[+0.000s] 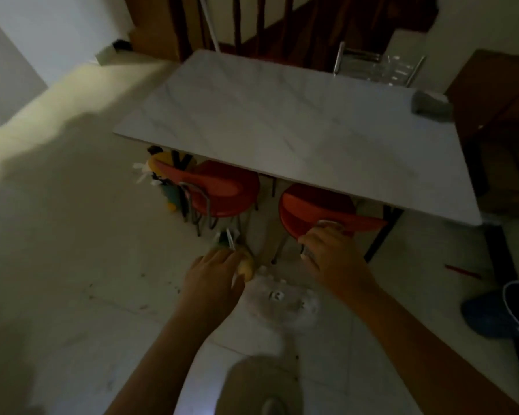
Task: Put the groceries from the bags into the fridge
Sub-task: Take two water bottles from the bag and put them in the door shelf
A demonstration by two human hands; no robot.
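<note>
left hand (219, 272) grip clasps yellowish item (247, 265); right hand (333, 253) grip wraps can (327, 227).

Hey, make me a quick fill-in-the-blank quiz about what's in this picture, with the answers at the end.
1. The two chairs tucked under the marble table are ____ in colour.
2. The left hand holds a ____ item, too blurred to name.
3. The right hand is closed around a metal-topped ____.
4. A white plastic ____ lies on the floor between the hands.

Answers: red; yellow; can; bag
</note>
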